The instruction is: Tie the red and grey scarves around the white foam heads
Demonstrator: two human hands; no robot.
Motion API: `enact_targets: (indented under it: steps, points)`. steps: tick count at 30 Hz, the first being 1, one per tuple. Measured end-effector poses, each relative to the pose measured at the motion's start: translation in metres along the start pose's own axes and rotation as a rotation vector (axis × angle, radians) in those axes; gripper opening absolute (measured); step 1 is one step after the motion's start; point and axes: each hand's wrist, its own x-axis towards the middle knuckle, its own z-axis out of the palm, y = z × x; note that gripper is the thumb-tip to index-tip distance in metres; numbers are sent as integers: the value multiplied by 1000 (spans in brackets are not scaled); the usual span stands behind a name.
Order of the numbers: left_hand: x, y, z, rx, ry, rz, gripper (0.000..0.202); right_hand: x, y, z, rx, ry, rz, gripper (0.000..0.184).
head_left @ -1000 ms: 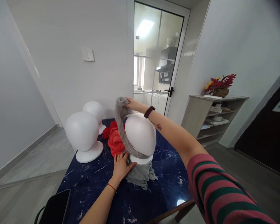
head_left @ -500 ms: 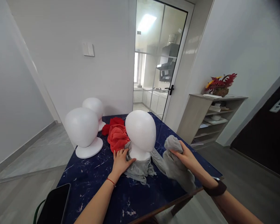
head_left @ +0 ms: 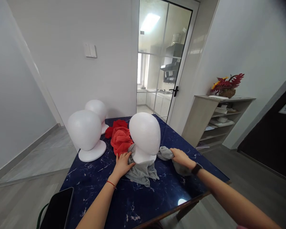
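A white foam mannequin head (head_left: 145, 135) stands on the table with a grey scarf (head_left: 143, 173) bunched around its base and spread in front of it. My left hand (head_left: 122, 163) lies on the scarf at the left of the base, fingers stretched and thumb apart. To the right of the head, my right hand (head_left: 182, 157) is closed around a gathered part of the same scarf, and some cloth hangs below the hand. Behind my left fingers lies a crumpled coral-red cloth (head_left: 121, 140), with a darker red cloth (head_left: 120, 123) behind it.
Two more white foam heads, a near one (head_left: 85, 132) and a far one (head_left: 96, 109), stand at the left. A phone (head_left: 57, 208) lies at the near left corner of the dark blue marbled table (head_left: 97, 190). Beyond the right edge is a shelf unit (head_left: 205, 117); a glass door (head_left: 154, 63) is behind.
My right hand has moved forward and slightly left, bringing the gathered grey scarf close to the head's right side. My left hand has stayed nearly in place on the scarf.
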Motion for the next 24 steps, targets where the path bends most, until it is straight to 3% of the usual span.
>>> enact_targets:
  steps: [3, 6, 10, 13, 16, 20, 22, 24]
  points:
    - [2, -2, -1, 68, 38, 35, 45, 58, -19, -29, -44, -10, -56, 22]
    - [2, -2, -2, 168, 128, 80, 44, 119, -58, -65, -33, 37, -124, 24]
    - [2, -3, -6, 152, 282, 34, 44, 182, -132, -106, 44, 84, -262, 20]
    - [2, -5, -9, -32, 442, -25, 44, 204, -195, -125, 113, 115, -381, 22]
    - [3, -9, -12, -301, 644, -84, 43, 196, -252, -134, 169, 171, -531, 29]
    - [5, -11, -20, -611, 811, -242, 46, 142, -298, -126, 206, 238, -626, 27]
    - [5, -11, -28, -739, 791, -303, 52, 102, -302, -114, 231, 236, -655, 27]
    - [4, -12, -36, -829, 601, -317, 55, 58, -293, -95, 309, 177, -689, 31]
